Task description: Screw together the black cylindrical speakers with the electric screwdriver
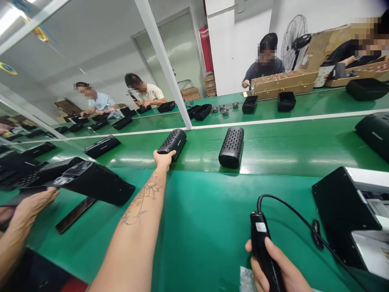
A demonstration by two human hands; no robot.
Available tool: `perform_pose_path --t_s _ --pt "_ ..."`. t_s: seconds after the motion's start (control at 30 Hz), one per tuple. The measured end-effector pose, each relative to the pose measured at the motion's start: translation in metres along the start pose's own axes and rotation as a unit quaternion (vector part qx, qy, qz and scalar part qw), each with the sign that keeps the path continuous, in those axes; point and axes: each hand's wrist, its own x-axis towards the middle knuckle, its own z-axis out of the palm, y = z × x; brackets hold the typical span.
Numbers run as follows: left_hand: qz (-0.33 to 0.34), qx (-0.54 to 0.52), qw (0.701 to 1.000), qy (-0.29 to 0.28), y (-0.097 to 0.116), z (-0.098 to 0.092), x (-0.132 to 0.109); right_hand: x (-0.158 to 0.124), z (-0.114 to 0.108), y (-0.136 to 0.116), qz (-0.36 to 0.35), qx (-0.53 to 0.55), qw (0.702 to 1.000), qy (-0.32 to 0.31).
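Black speaker [175,141], casing perforated, is on the green belt [273,150], its near end clamped between left hand [163,159] thumb and fingers. Right hand [287,267], nearer than the belt, has fingers wrapped around a corded tool [263,243].

Left forearm [136,227]: bare; one tattoo [142,202], thin dark outline. I make out an open flower [154,186] with pointed petals towards the wrist, curving lines and small marks trailing towards the elbow. Left hand [164,159]: bare. Right hand [287,265]: bare likewise.
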Motion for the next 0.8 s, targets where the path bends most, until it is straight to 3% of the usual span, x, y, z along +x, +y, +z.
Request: perform_pose_path --t_s 0.17,0.3,0.4,0.5,0.63,0.7,0.73,0.8 --pt "-0.009 -0.111 0.992 -0.062 0.010 -0.026 -0.076 -0.010 0.010 -0.008 -0.041 -0.119 0.992 0.010" --pt "0.002 -0.188 0.970 -0.152 0.008 -0.075 -0.167 -0.034 0.033 -0.019 -0.106 -0.203 0.973 -0.030" --pt "0.018 -0.215 0.957 -0.196 -0.004 -0.118 -0.239 -0.066 0.046 -0.032 -0.219 -0.278 0.935 -0.036" --pt "0.037 -0.188 0.945 -0.266 -0.020 -0.156 -0.304 -0.109 0.054 -0.054 -0.413 -0.339 0.845 0.022" --pt "0.066 -0.111 0.918 -0.374 -0.032 -0.191 -0.370 -0.156 0.064 -0.100 -0.676 -0.353 0.634 0.128" --pt "0.085 -0.089 0.902 -0.415 -0.030 -0.199 -0.391 -0.169 0.067 -0.124 -0.739 -0.351 0.554 0.155" --pt "0.096 -0.077 0.892 -0.436 -0.028 -0.202 -0.399 -0.172 0.067 -0.135 -0.752 -0.356 0.532 0.159" --pt "0.118 -0.055 0.870 -0.475 -0.022 -0.204 -0.413 -0.173 0.063 -0.153 -0.751 -0.380 0.518 0.153"
